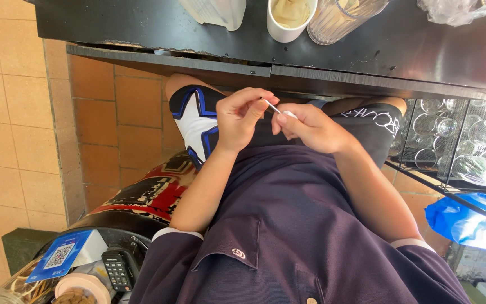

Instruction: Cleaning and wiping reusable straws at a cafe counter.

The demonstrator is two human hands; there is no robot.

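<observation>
Single head-worn view, looking steeply down the person's own front, close in. Dark purple polo shirt point(288, 225) fills the lower middle; both hands point(277, 121) meet near centre. Black desk point(198, 34) edge runs across the top, orange tiled floor point(12, 112) at left. No second view to overlap with.

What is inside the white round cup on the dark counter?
The white round cup on the dark counter holds something beige and creamy at its surface; anything deeper is hidden.
</observation>
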